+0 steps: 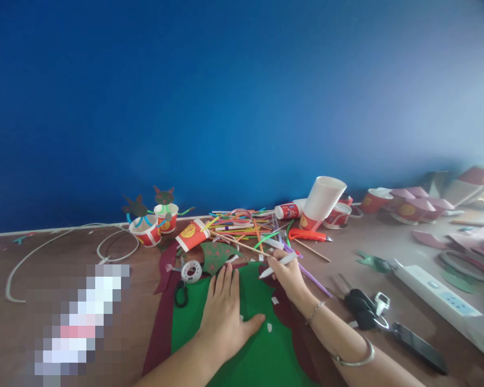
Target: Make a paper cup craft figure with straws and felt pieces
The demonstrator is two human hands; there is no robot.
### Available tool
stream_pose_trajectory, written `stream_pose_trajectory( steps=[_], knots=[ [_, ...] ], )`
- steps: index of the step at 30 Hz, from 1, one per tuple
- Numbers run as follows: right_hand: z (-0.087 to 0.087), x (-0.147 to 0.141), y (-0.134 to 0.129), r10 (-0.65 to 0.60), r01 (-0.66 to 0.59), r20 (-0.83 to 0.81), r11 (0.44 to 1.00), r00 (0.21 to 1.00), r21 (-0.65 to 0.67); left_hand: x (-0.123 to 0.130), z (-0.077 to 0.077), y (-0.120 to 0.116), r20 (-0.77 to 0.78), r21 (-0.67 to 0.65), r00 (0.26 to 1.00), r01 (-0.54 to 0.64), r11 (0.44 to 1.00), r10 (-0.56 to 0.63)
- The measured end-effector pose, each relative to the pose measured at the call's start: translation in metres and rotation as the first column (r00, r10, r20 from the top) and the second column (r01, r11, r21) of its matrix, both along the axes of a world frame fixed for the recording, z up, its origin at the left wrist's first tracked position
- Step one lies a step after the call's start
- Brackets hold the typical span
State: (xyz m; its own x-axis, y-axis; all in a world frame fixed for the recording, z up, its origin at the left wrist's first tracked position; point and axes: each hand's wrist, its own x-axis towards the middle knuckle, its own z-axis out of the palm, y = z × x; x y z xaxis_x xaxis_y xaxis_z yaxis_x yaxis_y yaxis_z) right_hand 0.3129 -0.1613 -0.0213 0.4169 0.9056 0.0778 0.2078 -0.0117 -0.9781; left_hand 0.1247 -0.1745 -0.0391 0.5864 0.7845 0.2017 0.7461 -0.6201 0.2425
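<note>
My left hand [226,317] lies flat on a green sheet [258,349], its fingers spread and nothing in them. My right hand [288,274] is closed around a white marker [277,265] over the sheet's upper right edge, the marker's tip pointing left. Dark red paper [159,328] shows under and beside the green sheet. Small white scraps lie on the green surface. Just beyond my left fingers is a patterned green paper piece [216,257], with a white tape roll [191,272] to its left.
Colored sticks [242,231] and paper cups [191,235] lie near the blue wall. A cup stack [321,201] leans behind an orange-handled cutter [308,235]. Keys [363,306] and a white power strip [435,293] are at right. A white cable [14,277] curves at left.
</note>
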Motion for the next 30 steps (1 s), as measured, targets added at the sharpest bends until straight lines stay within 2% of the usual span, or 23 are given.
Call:
stream_pose_trajectory(
  steps=[8,18,30],
  knots=[
    [-0.0017,0.0016,0.001,0.023,-0.021,0.075,1.0,0.997,-0.022,-0.0005,-0.0033,0.0012,0.004,0.001,1.0,-0.006,1.0,0.006],
    [0.0005,0.003,-0.0015,0.086,-0.082,0.059,0.995,0.995,-0.065,-0.0025,0.0019,0.005,-0.038,-0.013,0.998,-0.045,0.999,0.044],
    [-0.0029,0.0034,-0.0004,0.121,-0.113,0.102,0.99,0.987,-0.079,-0.0021,-0.0046,0.0044,-0.021,0.062,0.998,-0.055,0.997,0.056]
  ],
)
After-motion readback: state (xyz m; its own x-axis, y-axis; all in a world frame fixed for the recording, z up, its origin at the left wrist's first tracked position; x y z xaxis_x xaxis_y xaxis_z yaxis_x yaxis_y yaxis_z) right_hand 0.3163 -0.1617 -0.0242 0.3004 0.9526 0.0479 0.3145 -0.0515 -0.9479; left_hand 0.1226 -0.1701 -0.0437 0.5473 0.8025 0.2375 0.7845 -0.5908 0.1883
